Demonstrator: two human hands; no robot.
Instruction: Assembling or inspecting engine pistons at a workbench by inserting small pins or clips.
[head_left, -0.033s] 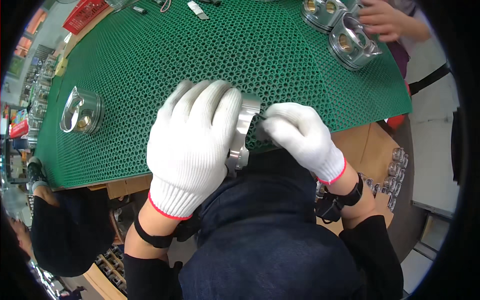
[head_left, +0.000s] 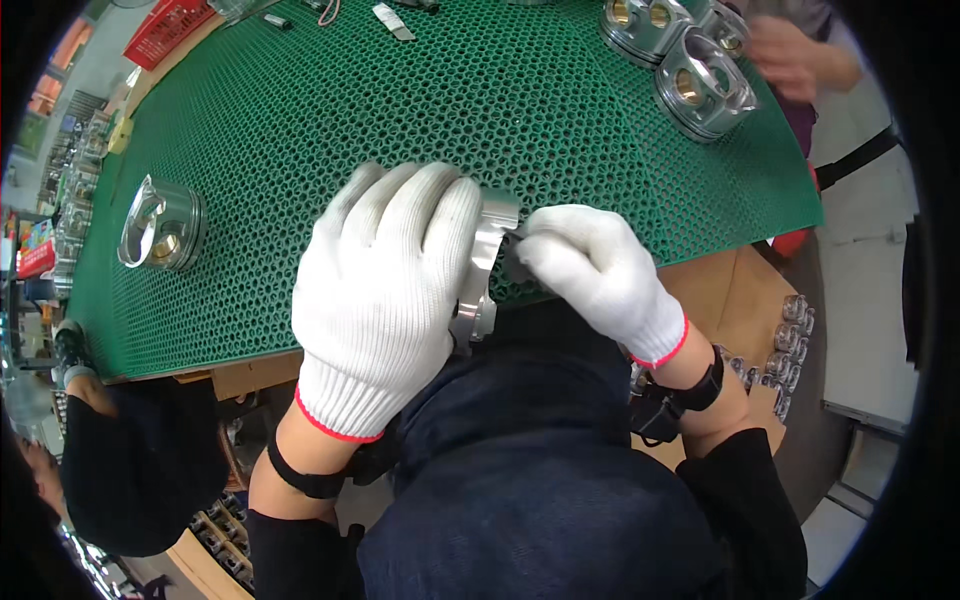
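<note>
My left hand [head_left: 380,275], in a white knit glove with a red cuff, is wrapped over a silver metal piston [head_left: 490,245] near the table's front edge. The piston lies on its side with its open end facing right; much of it is hidden under the glove. My right hand [head_left: 592,268], gloved likewise, is closed in a pinch just right of that open end. From its fingertips a small thin dark tool [head_left: 513,239] points into the piston; its kind cannot be made out.
Green honeycomb matting [head_left: 270,290] covers the table. One piston [head_left: 163,225] stands at left; several more, including a near piston [head_left: 703,88], stand far right beside a co-worker's blurred hand [head_left: 790,58]. A red box [head_left: 168,30] lies far left. Another person's dark sleeve [head_left: 140,470] is lower left.
My right hand has shifted slightly left, closer to the piston. The co-worker's hand at far right has drawn back from the pistons there. My left hand stays put.
</note>
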